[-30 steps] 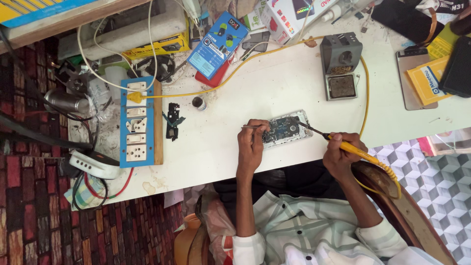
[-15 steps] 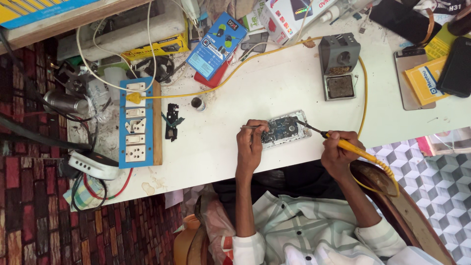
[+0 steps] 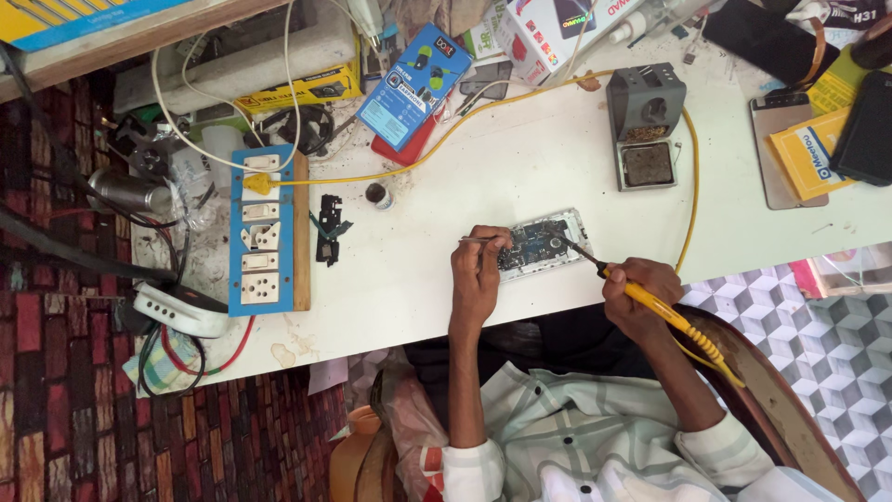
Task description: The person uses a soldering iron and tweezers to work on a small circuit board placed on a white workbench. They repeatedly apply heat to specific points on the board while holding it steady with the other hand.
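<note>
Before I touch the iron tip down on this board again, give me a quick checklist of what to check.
1. Left hand steadies opened phone with tweezers: ok.
2. Right hand grips soldering iron by its yellow handle: ok.
3. Tip over the board, not the fingers: ok.
4. Yellow cord clear of the phone: ok.
5. Iron stand within reach: ok.
6. Tip hot and tinned: cannot tell.

Too small to tell: the parts on the opened phone [image 3: 539, 245] and whatever the tweezers [image 3: 483, 240] pinch (left hand [image 3: 478, 274] covering that end). Far right of the phone, black case [image 3: 869, 130] cut by the edge.
</note>
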